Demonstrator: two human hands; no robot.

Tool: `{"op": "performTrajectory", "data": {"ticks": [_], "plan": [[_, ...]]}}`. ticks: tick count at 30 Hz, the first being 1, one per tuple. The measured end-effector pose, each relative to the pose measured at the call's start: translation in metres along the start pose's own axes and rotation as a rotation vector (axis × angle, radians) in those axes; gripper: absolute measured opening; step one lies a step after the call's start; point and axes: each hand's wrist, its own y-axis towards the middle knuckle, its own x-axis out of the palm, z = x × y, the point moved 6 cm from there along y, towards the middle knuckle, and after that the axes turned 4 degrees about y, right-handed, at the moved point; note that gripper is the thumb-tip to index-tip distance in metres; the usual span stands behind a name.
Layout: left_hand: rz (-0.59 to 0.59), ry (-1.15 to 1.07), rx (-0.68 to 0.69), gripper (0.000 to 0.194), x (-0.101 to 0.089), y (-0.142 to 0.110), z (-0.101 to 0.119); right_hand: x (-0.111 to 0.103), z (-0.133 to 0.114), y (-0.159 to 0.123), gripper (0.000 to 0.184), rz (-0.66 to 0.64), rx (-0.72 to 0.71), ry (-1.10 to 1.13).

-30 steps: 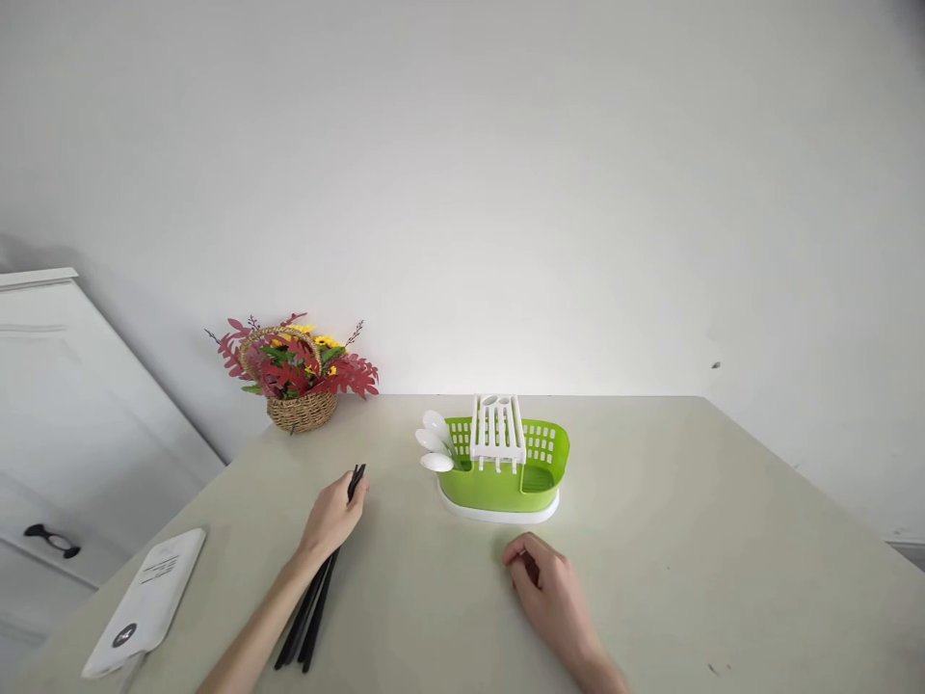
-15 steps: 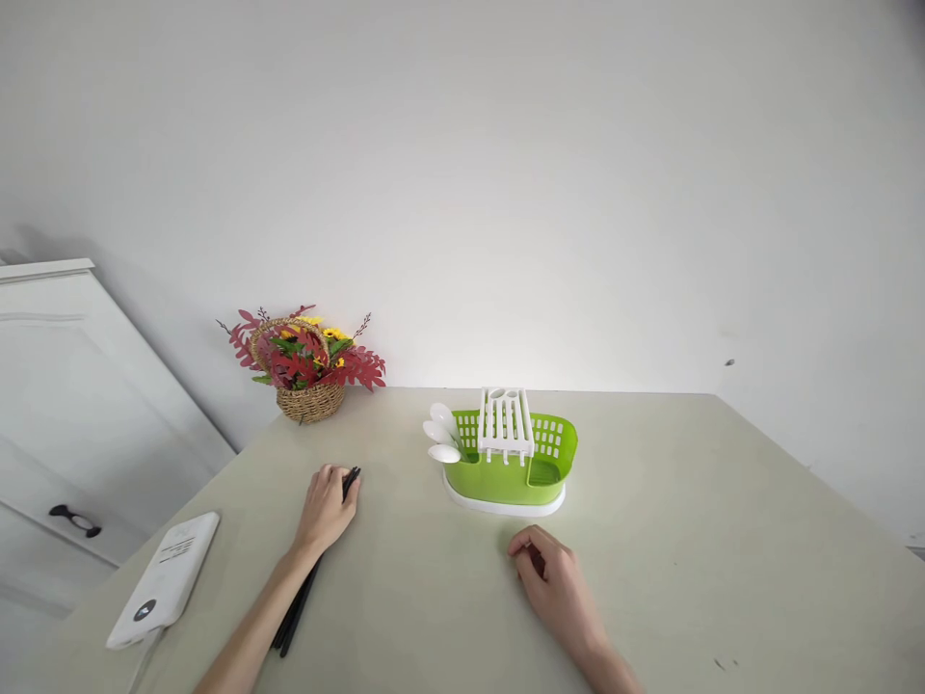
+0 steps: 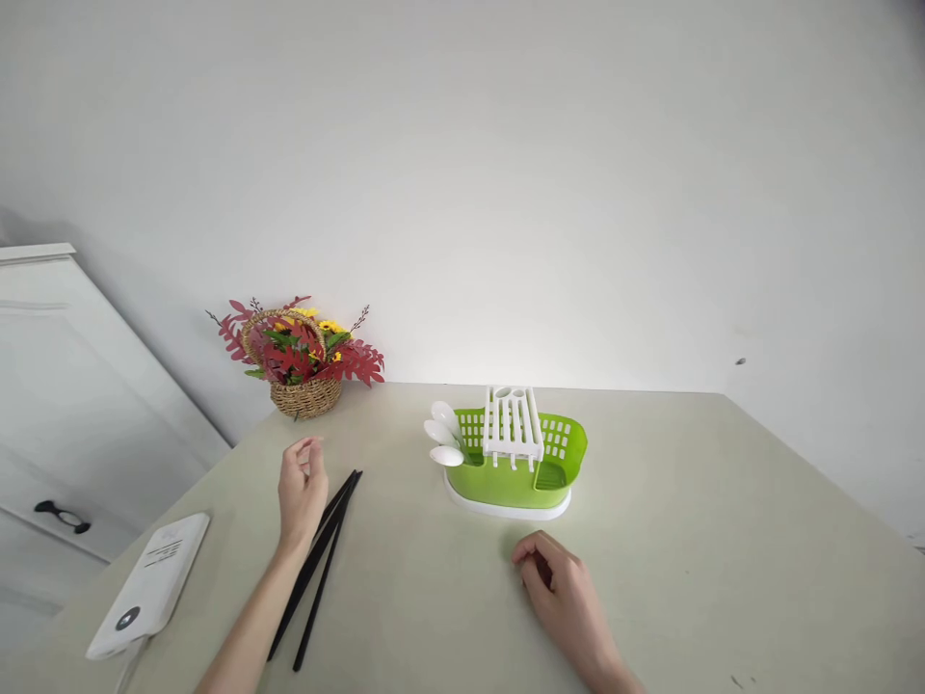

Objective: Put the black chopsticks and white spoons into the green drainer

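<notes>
Several long black chopsticks (image 3: 323,549) lie on the beige table (image 3: 686,520), fanned slightly apart. My left hand (image 3: 302,490) hovers just left of their far ends, fingers loosely spread, holding nothing. My right hand (image 3: 562,593) rests on the table with its fingers curled under, a little in front of a green cutlery drainer (image 3: 516,472). The drainer sits on a white tray, has a white slotted insert (image 3: 513,426) and holds white spoons (image 3: 442,436) at its left end.
A wicker basket of red and yellow flowers (image 3: 298,357) stands at the back left by the wall. A flat white device (image 3: 148,583) lies near the table's left edge. A white cabinet with a black handle (image 3: 62,518) stands to the left.
My left hand has let go of the chopsticks and lifted away to the left. The chopsticks now lie uncovered and spread on the table. My right hand has barely moved.
</notes>
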Motion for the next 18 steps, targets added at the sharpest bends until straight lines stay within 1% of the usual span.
{"op": "performTrajectory", "data": {"ticks": [3, 6, 8, 11, 14, 16, 18], "plan": [[0.023, -0.096, 0.081, 0.038, 0.007, -0.016, 0.037, 0.0, -0.001, 0.0, 0.021, 0.007, -0.006, -0.004], [-0.008, -0.167, 0.187, 0.035, 0.02, -0.04, 0.075, 0.0, -0.002, -0.001, 0.02, 0.018, -0.015, -0.01], [-0.033, -0.207, 0.258, 0.033, 0.029, -0.056, 0.095, 0.0, -0.002, -0.001, 0.019, 0.019, -0.016, -0.022], [-0.074, -0.238, 0.36, 0.031, 0.041, -0.075, 0.116, 0.0, -0.003, -0.001, 0.02, 0.018, -0.021, -0.038], [-0.135, -0.26, 0.49, 0.032, 0.049, -0.087, 0.131, 0.0, -0.003, -0.001, 0.02, 0.017, -0.025, -0.04], [-0.197, -0.255, 0.604, 0.038, 0.055, -0.094, 0.14, -0.001, -0.003, -0.001, 0.02, 0.019, -0.023, -0.036], [-0.241, -0.251, 0.695, 0.053, 0.059, -0.098, 0.148, -0.001, -0.004, -0.001, 0.019, 0.022, -0.02, -0.027]]}}
